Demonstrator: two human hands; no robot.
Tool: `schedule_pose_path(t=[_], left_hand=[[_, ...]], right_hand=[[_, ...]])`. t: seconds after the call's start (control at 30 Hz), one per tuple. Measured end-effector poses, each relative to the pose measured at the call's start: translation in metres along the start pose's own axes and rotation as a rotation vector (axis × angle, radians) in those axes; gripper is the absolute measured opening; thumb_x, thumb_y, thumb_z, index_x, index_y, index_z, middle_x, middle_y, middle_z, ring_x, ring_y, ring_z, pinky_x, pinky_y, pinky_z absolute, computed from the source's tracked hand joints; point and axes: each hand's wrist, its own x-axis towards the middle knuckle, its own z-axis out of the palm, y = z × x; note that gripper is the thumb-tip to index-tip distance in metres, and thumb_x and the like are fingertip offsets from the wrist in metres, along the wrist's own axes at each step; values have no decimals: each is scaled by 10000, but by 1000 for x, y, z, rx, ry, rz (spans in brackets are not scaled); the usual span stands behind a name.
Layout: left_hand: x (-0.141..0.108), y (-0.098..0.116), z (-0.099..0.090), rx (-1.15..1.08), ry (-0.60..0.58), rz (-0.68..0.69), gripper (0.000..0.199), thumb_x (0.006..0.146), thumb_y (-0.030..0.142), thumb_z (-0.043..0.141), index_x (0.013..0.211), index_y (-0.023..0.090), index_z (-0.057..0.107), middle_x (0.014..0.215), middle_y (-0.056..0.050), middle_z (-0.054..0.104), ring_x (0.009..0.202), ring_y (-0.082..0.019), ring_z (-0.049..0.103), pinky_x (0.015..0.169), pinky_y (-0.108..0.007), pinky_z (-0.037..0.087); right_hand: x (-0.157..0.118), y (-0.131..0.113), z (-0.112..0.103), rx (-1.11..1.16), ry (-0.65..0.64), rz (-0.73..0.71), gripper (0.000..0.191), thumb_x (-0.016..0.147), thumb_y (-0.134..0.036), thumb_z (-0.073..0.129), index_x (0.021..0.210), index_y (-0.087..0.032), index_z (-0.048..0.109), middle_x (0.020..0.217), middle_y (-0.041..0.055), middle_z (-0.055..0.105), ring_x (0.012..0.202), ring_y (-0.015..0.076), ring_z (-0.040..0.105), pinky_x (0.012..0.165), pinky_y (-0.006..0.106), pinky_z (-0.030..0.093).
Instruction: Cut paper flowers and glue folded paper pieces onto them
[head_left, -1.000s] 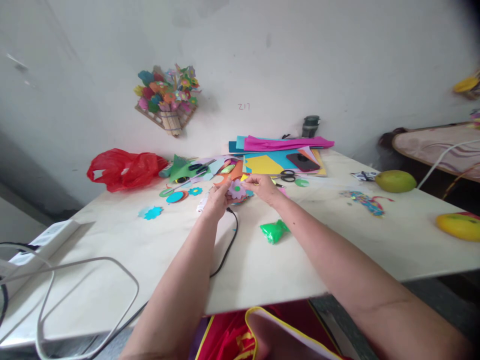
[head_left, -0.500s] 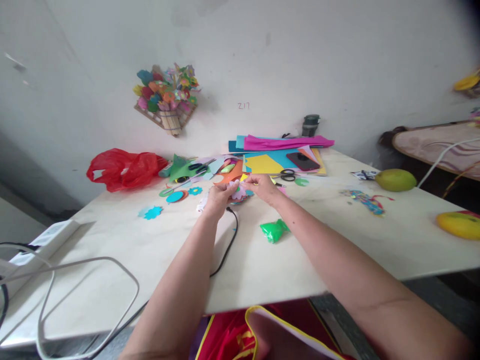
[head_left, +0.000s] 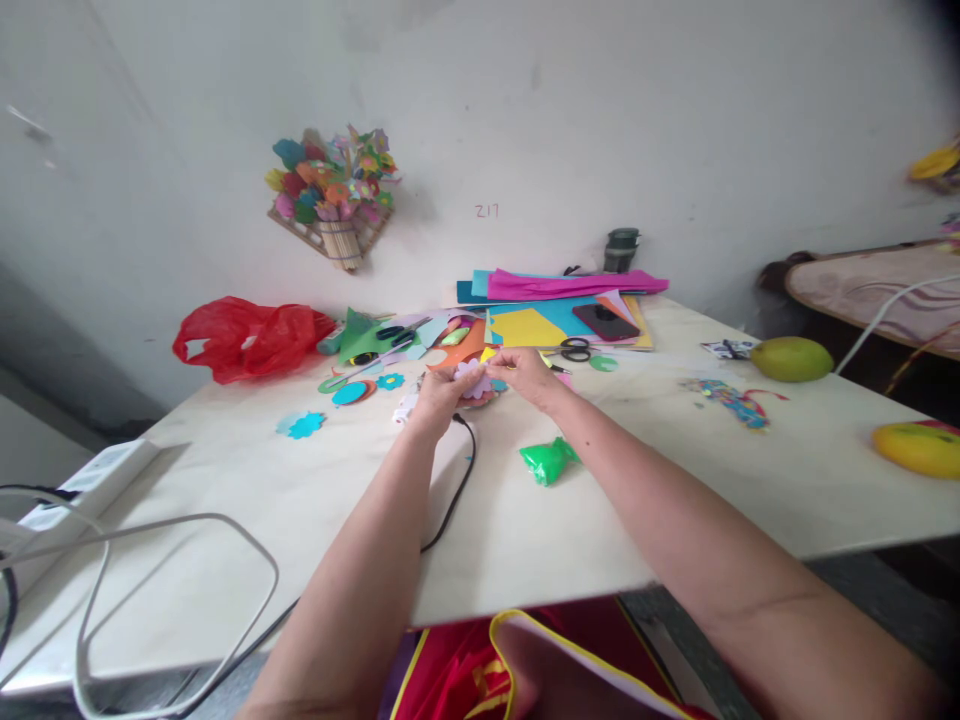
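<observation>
A pale lilac paper flower is pinched between the thumb and fingers of my left hand. My right hand has its fingertips pressed together at the flower's right edge; whether they grip the flower or something small is too small to tell. Beneath the flower, other coloured paper pieces are partly hidden by my hands. Left of my left hand lie a small blue flower, a blue disc and a larger blue flower.
Black scissors, a phone and coloured sheets lie behind my right hand. A green packet and black cable are nearer. A red bag sits left, a power strip front left, mangoes right.
The lilac flower has turned in my fingers and now shows a plainer face; the green patch on it is no longer visible. Both hands stay nearly in place.
</observation>
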Motion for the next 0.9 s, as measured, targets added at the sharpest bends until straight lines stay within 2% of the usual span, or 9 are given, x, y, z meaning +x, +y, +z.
schedule_pose_path(t=[0.23,0.43,0.53,0.67,0.9], left_hand=[[-2,4,4,26,32,37,449,548,450,812,778,94,664,651,-56,681,559,-160,654,589,-276,555],[-4,6,1,26,39,53,513,676,602,662,773,98,657,688,-78,683,606,-183,672,624,-318,574],[-4,6,-2,14,51,57,493,656,582,691,763,103,647,678,-71,677,611,-186,672,619,-320,573],[-4,7,-2,39,95,58,466,586,546,756,681,116,604,612,-50,651,549,-175,654,556,-289,548],[-5,9,3,68,133,76,458,608,575,726,665,149,569,527,-7,615,466,-153,622,479,-248,506]], right_hand=[[1,4,0,58,-24,25,175,626,-327,640,588,-158,612,642,-5,578,628,126,509,633,270,399],[0,0,-1,123,-18,65,212,621,-359,691,639,-154,639,654,3,622,635,130,534,659,278,416],[0,-1,-1,140,-15,74,239,614,-379,703,636,-151,632,642,-3,613,626,124,525,655,274,412],[-1,-3,-1,141,-4,83,298,612,-433,706,628,-153,605,623,-12,580,605,110,488,605,256,389],[-7,-10,0,177,-98,157,432,673,-580,641,644,-156,564,615,-16,509,559,90,410,477,231,275]])
